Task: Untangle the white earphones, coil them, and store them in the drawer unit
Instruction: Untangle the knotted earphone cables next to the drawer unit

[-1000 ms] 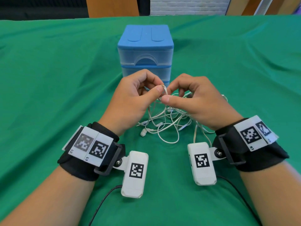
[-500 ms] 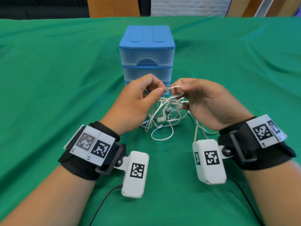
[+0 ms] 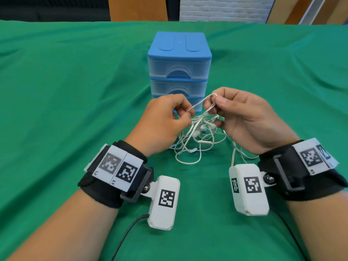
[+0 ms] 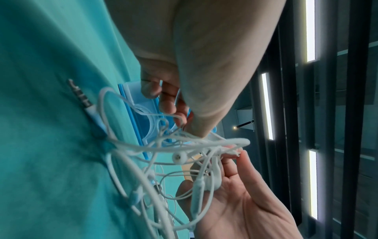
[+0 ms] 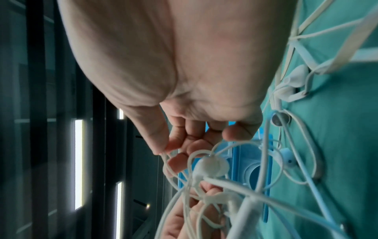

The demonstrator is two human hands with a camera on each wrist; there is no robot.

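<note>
The white earphones (image 3: 197, 140) hang as a tangled bundle between my hands, their lower loops trailing on the green cloth. My left hand (image 3: 180, 115) pinches strands at the top of the tangle. My right hand (image 3: 214, 102) pinches a cable loop raised just above it, palm turned inward. The two hands sit close together in front of the blue drawer unit (image 3: 178, 66), whose drawers are all closed. In the left wrist view the jack plug (image 4: 81, 95) lies on the cloth and an earbud (image 4: 180, 157) dangles. In the right wrist view an earbud (image 5: 210, 166) hangs below the fingers (image 5: 159, 139).
The green cloth (image 3: 66, 110) covers the whole table, with open room on both sides of the drawer unit. Black cables (image 3: 128, 230) run from the wrist cameras toward me. Wooden panels and a white brick wall stand beyond the far table edge.
My right hand has turned palm-inward and drawn a cable loop up and to the right, away from the left hand. The tangle has lifted and bunched closer under the hands.
</note>
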